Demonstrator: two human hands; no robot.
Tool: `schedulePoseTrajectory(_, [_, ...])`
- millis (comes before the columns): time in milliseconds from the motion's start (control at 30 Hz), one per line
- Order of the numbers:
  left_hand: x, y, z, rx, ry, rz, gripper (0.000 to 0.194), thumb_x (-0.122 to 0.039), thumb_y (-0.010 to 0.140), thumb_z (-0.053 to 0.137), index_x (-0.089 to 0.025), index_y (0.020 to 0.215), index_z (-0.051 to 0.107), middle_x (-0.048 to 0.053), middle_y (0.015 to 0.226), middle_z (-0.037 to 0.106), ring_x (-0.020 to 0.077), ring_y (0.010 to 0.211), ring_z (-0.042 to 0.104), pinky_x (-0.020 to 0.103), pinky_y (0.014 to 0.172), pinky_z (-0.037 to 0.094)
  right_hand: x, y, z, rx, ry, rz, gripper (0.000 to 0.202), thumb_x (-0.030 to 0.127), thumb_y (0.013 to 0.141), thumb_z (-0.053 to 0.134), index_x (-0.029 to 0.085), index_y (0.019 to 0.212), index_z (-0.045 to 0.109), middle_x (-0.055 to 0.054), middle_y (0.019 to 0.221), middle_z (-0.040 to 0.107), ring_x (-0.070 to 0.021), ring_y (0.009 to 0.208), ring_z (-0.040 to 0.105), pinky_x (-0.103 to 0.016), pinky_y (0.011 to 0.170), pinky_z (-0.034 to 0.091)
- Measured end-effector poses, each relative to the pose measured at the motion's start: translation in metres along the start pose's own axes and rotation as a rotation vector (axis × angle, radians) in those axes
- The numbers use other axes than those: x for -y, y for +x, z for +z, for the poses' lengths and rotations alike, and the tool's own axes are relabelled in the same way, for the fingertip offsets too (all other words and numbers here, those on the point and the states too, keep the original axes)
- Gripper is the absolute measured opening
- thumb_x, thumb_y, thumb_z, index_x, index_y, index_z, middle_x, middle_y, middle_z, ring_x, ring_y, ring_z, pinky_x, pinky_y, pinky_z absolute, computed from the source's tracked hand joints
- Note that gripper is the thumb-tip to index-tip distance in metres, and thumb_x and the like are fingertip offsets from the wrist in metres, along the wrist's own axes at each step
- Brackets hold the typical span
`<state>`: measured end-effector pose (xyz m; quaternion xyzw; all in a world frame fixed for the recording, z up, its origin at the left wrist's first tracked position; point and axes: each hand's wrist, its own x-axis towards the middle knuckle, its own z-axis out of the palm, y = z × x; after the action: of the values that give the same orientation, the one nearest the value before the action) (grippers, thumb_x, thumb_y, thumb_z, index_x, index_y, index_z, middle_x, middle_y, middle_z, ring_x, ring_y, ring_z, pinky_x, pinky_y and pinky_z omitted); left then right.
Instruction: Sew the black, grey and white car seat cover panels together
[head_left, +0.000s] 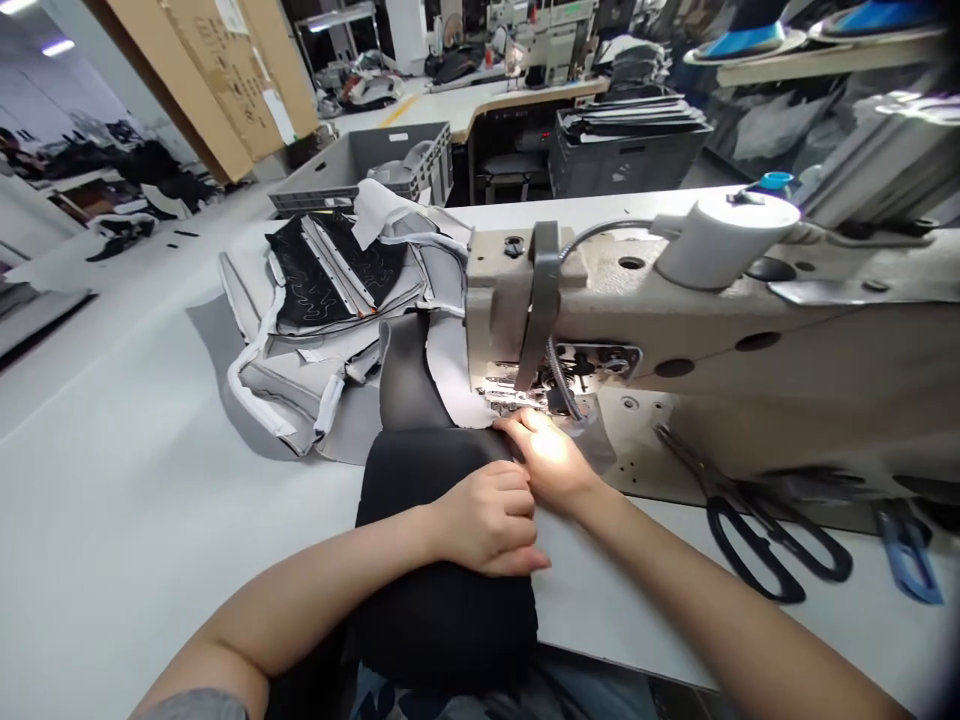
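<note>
A black fabric panel (442, 620) hangs over the table's front edge, its far part leading toward the sewing machine (600, 300). My left hand (487, 520) lies on the panel with its fingers curled round the right edge. Closer to the lit needle area, my right hand (547, 455) pinches the edge of the material just in front of the presser foot (517, 400). A grey-white fabric piece (454, 375) runs beside the foot, joined by a dark grey strip (409, 375). The exact stitching point is hidden by my right fingers and glare.
Sewn grey and black covers (300, 340) are heaped left of the machine. Black-handled scissors (772, 540) and blue thread snips (907, 560) lie at the right. A thread cone (727, 235) tops the machine. Beyond are a grey crate (360, 160) and a cardboard box (217, 80).
</note>
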<state>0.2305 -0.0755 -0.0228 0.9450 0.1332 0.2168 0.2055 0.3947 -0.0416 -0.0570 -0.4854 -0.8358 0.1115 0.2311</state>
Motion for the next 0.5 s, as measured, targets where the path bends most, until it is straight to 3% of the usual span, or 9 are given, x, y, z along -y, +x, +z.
schedulePoseTrajectory(133, [0.024,-0.007,-0.020,-0.555,-0.578,-0.354,0.060,-0.061,0.093,0.006,-0.023,0.051,0.024,0.000,0.047,0.034,0.0156,0.054,0.043,0.039,0.070,0.048,0.002,0.007,-0.002,-0.030,0.048,0.022,0.024,0.022,0.085,0.051,0.019,0.105,0.063,-0.007,0.093,0.066,-0.0208,0.085,0.060,-0.033,0.079,0.047])
schedulePoseTrajectory(200, [0.044,-0.011,-0.033,-0.699,-0.773,-0.489,0.060,-0.063,0.091,-0.003,-0.023,0.051,0.017,-0.002,0.041,0.022,0.0143,0.046,0.036,0.041,0.070,0.048,0.002,0.011,-0.003,-0.038,0.120,0.085,0.020,0.020,0.086,0.049,0.020,0.100,0.064,-0.005,0.089,0.067,-0.0195,0.082,0.061,-0.032,0.078,0.047])
schedulePoseTrajectory(367, [0.087,-0.023,-0.044,-0.624,-0.955,-0.574,0.059,-0.065,0.089,0.000,-0.022,0.051,0.013,-0.004,0.036,0.009,0.0135,0.040,0.027,0.044,0.071,0.050,-0.003,0.016,-0.004,-0.003,0.310,0.175,0.016,0.018,0.086,0.052,0.023,0.092,0.066,0.001,0.090,0.070,-0.0173,0.084,0.062,-0.029,0.078,0.046])
schedulePoseTrajectory(500, [0.091,-0.028,-0.038,-0.665,-0.993,-0.556,0.057,-0.061,0.091,0.004,-0.021,0.051,0.013,-0.003,0.038,0.011,0.0137,0.042,0.030,0.043,0.075,0.051,-0.009,0.015,0.000,-0.005,0.326,0.173,0.017,0.017,0.084,0.052,0.023,0.092,0.066,0.002,0.079,0.068,-0.0166,0.075,0.061,-0.029,0.076,0.046])
